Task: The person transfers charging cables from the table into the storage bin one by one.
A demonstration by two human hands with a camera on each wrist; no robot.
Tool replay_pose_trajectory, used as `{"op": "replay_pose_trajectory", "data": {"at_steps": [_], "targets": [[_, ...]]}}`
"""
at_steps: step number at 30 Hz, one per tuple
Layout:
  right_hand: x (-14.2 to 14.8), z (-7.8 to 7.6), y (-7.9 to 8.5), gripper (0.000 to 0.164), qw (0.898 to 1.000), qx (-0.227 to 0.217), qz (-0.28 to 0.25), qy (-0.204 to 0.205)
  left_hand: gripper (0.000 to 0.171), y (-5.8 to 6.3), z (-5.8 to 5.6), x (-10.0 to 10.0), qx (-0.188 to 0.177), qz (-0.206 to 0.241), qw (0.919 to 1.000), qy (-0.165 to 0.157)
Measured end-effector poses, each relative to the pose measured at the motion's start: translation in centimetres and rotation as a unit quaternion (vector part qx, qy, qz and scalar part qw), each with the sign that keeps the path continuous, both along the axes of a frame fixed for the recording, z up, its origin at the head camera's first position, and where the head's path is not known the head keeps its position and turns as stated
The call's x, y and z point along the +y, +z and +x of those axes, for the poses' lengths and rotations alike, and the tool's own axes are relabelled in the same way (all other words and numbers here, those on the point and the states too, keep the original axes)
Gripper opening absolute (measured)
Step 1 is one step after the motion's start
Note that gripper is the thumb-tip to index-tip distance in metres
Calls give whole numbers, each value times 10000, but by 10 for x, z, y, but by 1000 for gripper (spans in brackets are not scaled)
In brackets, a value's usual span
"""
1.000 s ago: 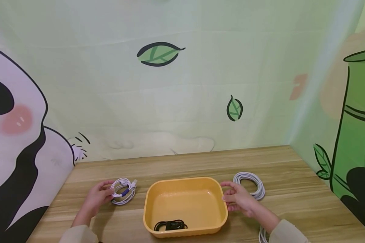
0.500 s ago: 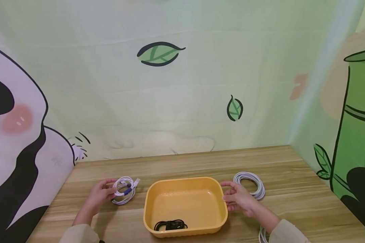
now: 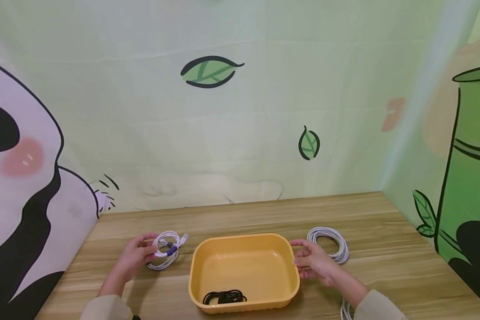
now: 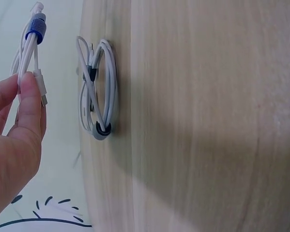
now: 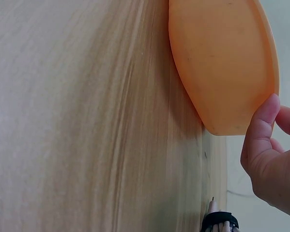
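My left hand [image 3: 135, 257] pinches a coiled white USB cable [image 3: 170, 252] with a blue tie, held above the table. In the left wrist view, thumb and fingers grip the strands of this cable [image 4: 28, 55] below the tie. A second white coiled cable [image 4: 106, 82], with a dark tie, lies on the table beneath it. At its right end, the yellow plastic bin [image 3: 244, 266] is held by my right hand [image 3: 317, 264]. The right wrist view has that thumb against the bin's rim, other fingers partly hidden behind it. A coiled black cable [image 3: 225, 296] lies inside the bin.
Behind the right hand lies a coiled grey-white cable [image 3: 342, 249]. Another pale cable [image 3: 346, 309] is partly hidden by the right forearm. The wooden table [image 3: 256, 213] meets a printed cloth backdrop [image 3: 240, 133] at the back, with side panels left and right.
My left hand has shifted slightly right and upward with the white cable, uncovering more of the cable lying beneath. The right hand and bin have stayed in place.
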State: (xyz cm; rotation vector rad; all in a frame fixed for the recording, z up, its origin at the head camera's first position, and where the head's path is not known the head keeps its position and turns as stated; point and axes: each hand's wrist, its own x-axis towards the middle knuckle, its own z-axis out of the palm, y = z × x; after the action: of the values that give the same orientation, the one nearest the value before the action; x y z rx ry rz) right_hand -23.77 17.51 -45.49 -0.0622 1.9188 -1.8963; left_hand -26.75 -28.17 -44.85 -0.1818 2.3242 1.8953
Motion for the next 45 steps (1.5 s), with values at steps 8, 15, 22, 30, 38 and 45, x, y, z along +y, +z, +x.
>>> {"op": "replay_pose_trajectory", "data": {"at_steps": [8, 15, 22, 30, 38, 45], "targets": [[0, 1, 0, 58, 10000, -14, 15, -32, 40, 6, 1, 6, 36, -34, 9999, -146], [0, 1, 1, 58, 10000, 1, 66, -26, 40, 11, 3, 12, 84, -130, 9996, -231], [-1, 1, 2, 57, 10000, -12, 63, -11, 41, 14, 1, 17, 94, -97, 9994, -318], [-1, 1, 2, 57, 10000, -11, 71, -34, 40, 19, 0, 23, 174, 8, 9988, -461], [-1, 0, 2, 58, 10000, -27, 61, -51, 39, 21, 0, 28, 235, 48, 9976, -644], [-1, 1, 3, 57, 9999, -48, 67, -69, 40, 21, -1, 30, 260, 113, 9958, -865]]}}
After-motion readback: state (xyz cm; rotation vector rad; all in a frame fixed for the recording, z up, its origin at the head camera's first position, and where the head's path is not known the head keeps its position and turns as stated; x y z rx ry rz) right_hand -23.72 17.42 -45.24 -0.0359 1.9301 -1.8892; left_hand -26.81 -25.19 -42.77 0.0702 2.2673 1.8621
